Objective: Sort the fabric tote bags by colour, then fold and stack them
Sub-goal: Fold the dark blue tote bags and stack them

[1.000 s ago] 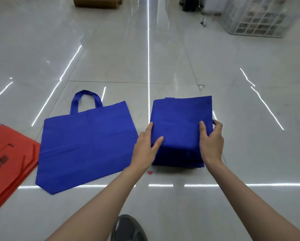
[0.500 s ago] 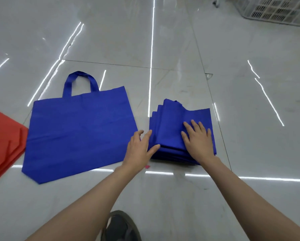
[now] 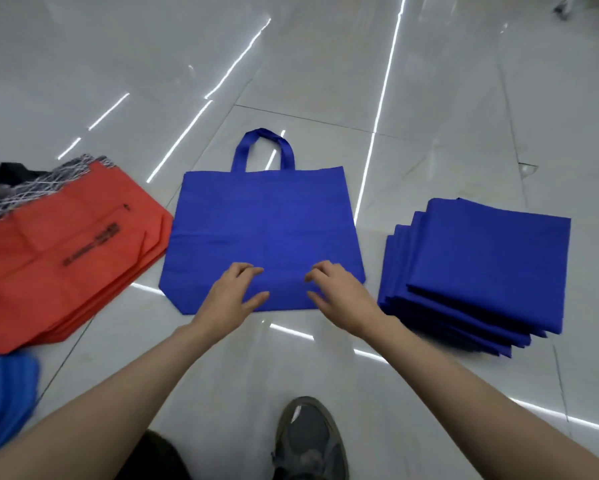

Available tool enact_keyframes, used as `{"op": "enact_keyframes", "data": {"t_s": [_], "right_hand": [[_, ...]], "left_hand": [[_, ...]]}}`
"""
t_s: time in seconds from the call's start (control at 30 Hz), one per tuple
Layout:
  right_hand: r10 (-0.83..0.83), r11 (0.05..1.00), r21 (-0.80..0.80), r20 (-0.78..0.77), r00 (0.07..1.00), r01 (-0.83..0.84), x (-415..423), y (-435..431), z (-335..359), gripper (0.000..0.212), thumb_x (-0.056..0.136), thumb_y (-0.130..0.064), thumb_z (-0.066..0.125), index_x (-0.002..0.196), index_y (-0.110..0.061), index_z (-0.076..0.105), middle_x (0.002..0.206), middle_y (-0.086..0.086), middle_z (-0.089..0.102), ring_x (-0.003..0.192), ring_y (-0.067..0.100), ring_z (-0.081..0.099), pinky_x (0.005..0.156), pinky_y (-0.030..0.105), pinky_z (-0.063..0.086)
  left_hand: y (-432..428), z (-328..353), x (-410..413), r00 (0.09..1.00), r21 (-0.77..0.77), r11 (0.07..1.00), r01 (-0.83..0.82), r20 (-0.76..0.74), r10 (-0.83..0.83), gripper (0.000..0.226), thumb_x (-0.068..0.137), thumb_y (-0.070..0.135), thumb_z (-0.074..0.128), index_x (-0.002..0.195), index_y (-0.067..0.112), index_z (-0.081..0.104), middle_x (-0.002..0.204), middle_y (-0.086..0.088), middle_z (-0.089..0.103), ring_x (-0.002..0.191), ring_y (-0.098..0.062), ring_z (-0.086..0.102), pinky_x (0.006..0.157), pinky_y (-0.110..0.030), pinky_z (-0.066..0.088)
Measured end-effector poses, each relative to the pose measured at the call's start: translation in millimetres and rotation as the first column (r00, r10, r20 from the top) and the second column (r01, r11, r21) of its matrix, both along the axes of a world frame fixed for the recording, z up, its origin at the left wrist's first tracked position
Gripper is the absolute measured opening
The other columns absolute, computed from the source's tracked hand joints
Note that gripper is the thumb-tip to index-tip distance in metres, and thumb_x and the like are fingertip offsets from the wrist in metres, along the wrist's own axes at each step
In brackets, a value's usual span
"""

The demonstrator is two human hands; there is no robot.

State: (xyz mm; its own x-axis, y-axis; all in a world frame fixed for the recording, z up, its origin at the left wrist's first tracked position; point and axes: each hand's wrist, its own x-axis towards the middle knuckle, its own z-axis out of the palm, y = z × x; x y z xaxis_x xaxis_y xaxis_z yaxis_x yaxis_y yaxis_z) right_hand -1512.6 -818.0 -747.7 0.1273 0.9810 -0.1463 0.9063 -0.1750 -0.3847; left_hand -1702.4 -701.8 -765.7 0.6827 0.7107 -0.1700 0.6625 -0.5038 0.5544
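Observation:
A flat, unfolded blue tote bag [image 3: 263, 216] lies on the floor in front of me, handle pointing away. My left hand [image 3: 234, 296] and my right hand [image 3: 339, 294] hover over its near edge, fingers curled and apart, holding nothing. To the right sits a stack of folded blue bags [image 3: 481, 268], fanned slightly at its left edge. On the left lies a pile of flat orange-red bags [image 3: 66, 251] with dark print.
Several lighter blue bags [image 3: 3, 396] lie at the lower left edge. Black and patterned fabric [image 3: 10, 181] lies behind the orange pile. My grey shoe [image 3: 308, 441] stands on the glossy white tile floor [image 3: 429, 98] near the bottom.
Both hands left the folded blue stack and moved left to the near edge of the unfolded blue bag. The view swung left, bringing the orange pile further in.

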Motion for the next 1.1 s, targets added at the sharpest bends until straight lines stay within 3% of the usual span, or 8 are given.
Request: {"op": "enact_keyframes", "data": {"t_s": [0.1, 0.23, 0.4, 0.53, 0.63, 0.73, 0.87, 1.1], "right_hand": [[0.113, 0.986, -0.134, 0.073, 0.991, -0.103, -18, 13, -38, 0.035, 0.093, -0.027, 0.054, 0.123, -0.011, 0.054, 0.129, 0.007, 0.049, 0.111, 0.028, 0.049, 0.09, 0.038, 0.042], [0.159, 0.986, -0.096, 0.293, 0.943, -0.137, -38, 23, -59, 0.031, 0.056, -0.012, 0.084, 0.075, -0.007, 0.061, 0.081, 0.009, 0.061, 0.065, 0.029, 0.058, 0.044, 0.027, 0.034], [0.139, 0.99, -0.021, 0.412, 0.901, -0.143, -44, 31, -50, 0.041, 0.037, 0.002, 0.084, 0.065, -0.01, 0.057, 0.061, 0.005, 0.054, 0.046, 0.023, 0.051, 0.037, 0.024, 0.019], [-0.023, 0.991, 0.131, 0.339, 0.941, -0.023, -44, 23, -43, 0.04, 0.049, 0.005, 0.08, 0.071, -0.011, 0.05, 0.059, 0.002, 0.046, 0.046, 0.019, 0.026, 0.042, 0.024, 0.01], [-0.096, 0.975, 0.215, 0.199, 0.975, 0.052, -40, 10, -40, 0.021, 0.075, 0.002, 0.069, 0.089, -0.006, 0.057, 0.07, 0.004, 0.054, 0.051, 0.022, 0.046, 0.046, 0.023, 0.024], [-0.091, 0.976, 0.209, 0.154, 0.984, 0.057, -37, 4, -26, 0.01, 0.093, -0.015, 0.051, 0.098, -0.008, 0.056, 0.079, 0.006, 0.06, 0.064, 0.027, 0.055, 0.051, 0.03, 0.038], [0.027, 0.98, 0.184, 0.224, 0.974, -0.07, -34, -12, -3, 0.05, 0.093, -0.052, 0.038, 0.106, -0.009, 0.061, 0.087, 0.003, 0.069, 0.07, 0.025, 0.063, 0.059, 0.031, 0.052], [-0.256, 0.966, -0.007, -0.202, 0.945, 0.26, 4, -29, 19, 0.022, 0.086, -0.006, 0.054, 0.101, -0.019, 0.064, 0.098, -0.003, 0.068, 0.087, 0.019, 0.06, 0.062, 0.021, 0.045]], "left_hand": [[9, -18, -36, 0.997, 0.001, 1.0, -0.01, -0.072, 0.01, 0.053, 0.088, 0.034, 0.062, 0.135, 0.015, 0.048, 0.136, -0.002, 0.042, 0.123, -0.019, 0.045, 0.101, -0.031, 0.037], [14, -41, -74, 0.989, -0.004, 1.0, 0.01, -0.146, -0.011, 0.056, 0.088, 0.035, 0.062, 0.137, 0.017, 0.045, 0.144, -0.001, 0.038, 0.13, -0.018, 0.04, 0.106, -0.029, 0.032], [21, -57, -95, 0.986, 0.104, 0.993, 0.06, -0.163, -0.042, 0.063, 0.08, 0.033, 0.071, 0.136, 0.015, 0.047, 0.143, -0.005, 0.043, 0.13, -0.025, 0.041, 0.106, -0.036, 0.031], [33, -49, -100, 0.987, 0.312, 0.947, 0.074, -0.158, -0.026, 0.066, 0.068, 0.018, 0.082, 0.127, 0.012, 0.056, 0.13, -0.007, 0.056, 0.121, -0.031, 0.052, 0.096, -0.044, 0.041], [44, -34, -100, 0.995, 0.404, 0.915, 0.002, -0.088, 0.037, 0.054, 0.072, 0.008, 0.077, 0.123, 0.011, 0.06, 0.127, -0.008, 0.059, 0.119, -0.031, 0.054, 0.095, -0.049, 0.041], [47, -20, -98, 0.988, 0.265, 0.952, -0.154, 0.061, 0.143, 0.038, 0.084, 0.001, 0.062, 0.12, 0.013, 0.062, 0.12, -0.005, 0.063, 0.111, -0.03, 0.057, 0.093, -0.042, 0.041], [45, 1, -102, 0.938, 0.059, 0.951, -0.305, 0.193, 0.289, 0.025, 0.093, 0.006, 0.051, 0.114, 0.01, 0.064, 0.108, -0.004, 0.067, 0.098, -0.025, 0.061, 0.075, -0.023, 0.04], [47, 37, -130, 0.862, -0.136, 0.92, -0.367, 0.322, 0.391, 0.014, 0.093, 0.019, 0.057, 0.083, 0.026, 0.062, 0.073, 0.002, 0.063, 0.069, -0.013, 0.055, 0.064, -0.018, 0.038]]}}
